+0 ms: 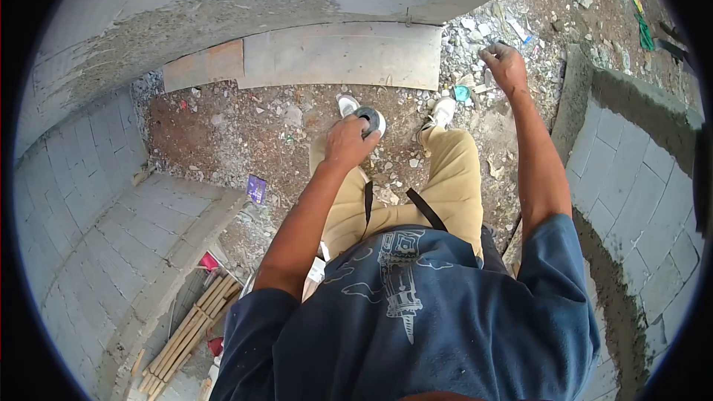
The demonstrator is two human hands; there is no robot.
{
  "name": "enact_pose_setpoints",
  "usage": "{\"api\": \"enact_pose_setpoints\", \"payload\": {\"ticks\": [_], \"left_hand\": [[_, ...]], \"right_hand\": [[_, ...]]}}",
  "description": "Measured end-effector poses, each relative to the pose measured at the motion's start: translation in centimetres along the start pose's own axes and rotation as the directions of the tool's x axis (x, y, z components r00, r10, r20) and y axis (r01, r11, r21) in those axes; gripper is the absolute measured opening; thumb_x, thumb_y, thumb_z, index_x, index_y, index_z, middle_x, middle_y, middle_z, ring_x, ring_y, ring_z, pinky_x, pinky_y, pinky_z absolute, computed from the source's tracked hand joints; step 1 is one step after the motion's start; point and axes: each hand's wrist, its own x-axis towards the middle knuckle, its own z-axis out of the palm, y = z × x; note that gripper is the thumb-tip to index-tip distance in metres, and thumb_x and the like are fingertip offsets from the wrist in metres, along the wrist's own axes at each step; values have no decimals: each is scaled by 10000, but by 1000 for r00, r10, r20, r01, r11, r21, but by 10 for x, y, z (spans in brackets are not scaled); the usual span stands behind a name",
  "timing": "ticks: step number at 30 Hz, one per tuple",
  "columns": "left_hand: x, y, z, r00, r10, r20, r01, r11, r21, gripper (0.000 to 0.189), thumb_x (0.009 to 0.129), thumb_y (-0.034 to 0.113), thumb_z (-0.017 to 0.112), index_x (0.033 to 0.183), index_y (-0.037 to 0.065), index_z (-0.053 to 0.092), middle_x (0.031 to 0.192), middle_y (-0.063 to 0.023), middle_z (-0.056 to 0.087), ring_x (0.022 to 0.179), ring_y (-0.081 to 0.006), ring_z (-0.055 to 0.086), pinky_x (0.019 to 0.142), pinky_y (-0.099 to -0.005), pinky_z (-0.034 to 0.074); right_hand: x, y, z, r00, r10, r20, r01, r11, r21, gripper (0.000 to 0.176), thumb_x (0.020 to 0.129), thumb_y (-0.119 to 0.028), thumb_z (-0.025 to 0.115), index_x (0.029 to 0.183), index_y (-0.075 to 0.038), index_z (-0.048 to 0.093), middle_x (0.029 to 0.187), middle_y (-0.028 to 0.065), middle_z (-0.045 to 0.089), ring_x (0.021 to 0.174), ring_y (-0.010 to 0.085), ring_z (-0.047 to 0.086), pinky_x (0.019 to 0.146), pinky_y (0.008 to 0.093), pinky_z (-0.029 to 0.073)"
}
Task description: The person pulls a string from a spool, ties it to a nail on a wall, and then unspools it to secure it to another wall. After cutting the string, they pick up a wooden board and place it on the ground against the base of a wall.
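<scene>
My left hand [349,145] is closed on a dark grey, round, ring-like thing [367,114] with a hole in its middle, held out over my left shoe. Its exact kind is not clear. My right hand [506,67] is stretched out to the right, above the rubble near the end of the pale board. Its fingers are curled together as in a pinch; whatever may be between them is too small to make out. The pale board [342,56] lies along the foot of the plastered wall [223,0].
Broken stones and debris [260,134] cover the ground round my shoes [443,111]. Low block walls stand on the left [141,238] and right [624,156]. A bundle of wooden poles [186,334] lies lower left. A teal scrap [462,93] and purple packet [256,188] lie on the ground.
</scene>
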Motion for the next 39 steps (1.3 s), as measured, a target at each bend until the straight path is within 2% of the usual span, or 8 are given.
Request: {"api": "enact_pose_setpoints", "payload": {"ticks": [15, 20, 24, 27, 30, 33, 36, 39], "left_hand": [[291, -37, 335, 924, -3, 381, 0, 1000, 9, 473, 850, 437, 675, 1066, 18, 714, 1161, -221, 656, 1090, -388, 624, 943, -483, 492], [375, -71, 360, 993, -116, 6, 114, 954, -278, 512, 893, 433, 665, 1100, -35, 688, 1100, -196, 700, 970, -328, 687, 861, -420, 538], [443, -69, 325, 919, -358, -165, -165, 30, -986, 289, 982, 199, 611, 1153, -32, 647, 904, -76, 670, 780, -152, 655, 692, -259, 537], [474, -56, 303, 913, -349, -209, -274, -148, -950, 254, 977, 180, 620, 1121, -29, 636, 874, -76, 659, 757, -164, 648, 678, -274, 536], [478, -48, 293, 884, -377, -277, -350, -141, -926, 199, 951, 159, 651, 1053, -12, 649, 893, -82, 666, 783, -178, 655, 692, -280, 534], [464, -53, 296, 721, -394, -570, -395, 442, -805, 191, 920, 136, 670, 1035, -15, 655, 896, -91, 674, 794, -193, 658, 703, -288, 528], [458, -64, 294, 291, 79, -954, -290, 957, -9, 184, 890, 106, 675, 1020, -23, 658, 875, -86, 666, 784, -194, 655, 704, -296, 522], [474, -69, 294, 542, -272, -795, -431, 722, -541, 178, 903, 111, 663, 1027, -15, 647, 880, -86, 657, 771, -187, 648, 685, -290, 524]], "right_hand": [[203, 232, 182, 984, -161, 78, 168, 981, -97, 300, 876, -363, 698, 939, -70, 729, 765, 127, 707, 707, 242, 673, 713, 378, 521], [256, 276, 228, 978, -183, 99, 195, 971, -139, 303, 886, -357, 692, 927, -59, 730, 748, 95, 706, 694, 197, 669, 694, 348, 514], [268, 291, 243, 986, -163, -13, 161, 981, -110, 309, 876, -381, 709, 914, -76, 736, 766, 101, 708, 702, 214, 661, 700, 354, 511], [259, 285, 246, 991, -124, -48, 119, 988, -96, 311, 867, -395, 718, 930, -92, 742, 776, 92, 706, 713, 209, 648, 711, 360, 506], [252, 279, 243, 998, -51, -48, 47, 996, -80, 329, 864, -402, 725, 966, -90, 746, 795, 86, 712, 745, 189, 647, 736, 351, 502], [249, 275, 242, 982, -104, -156, 94, 993, -68, 373, 864, -408, 730, 1001, -61, 742, 803, 70, 707, 733, 164, 627, 732, 341, 497], [256, 277, 237, 973, -133, -190, 136, 991, 0, 389, 878, -406, 720, 1005, -39, 736, 805, 57, 703, 735, 147, 612, 725, 325, 492], [246, 252, 217, 986, -109, -123, 111, 994, 10, 380, 889, -395, 716, 1007, -35, 736, 846, 51, 716, 773, 135, 612, 736, 310, 487]]}}
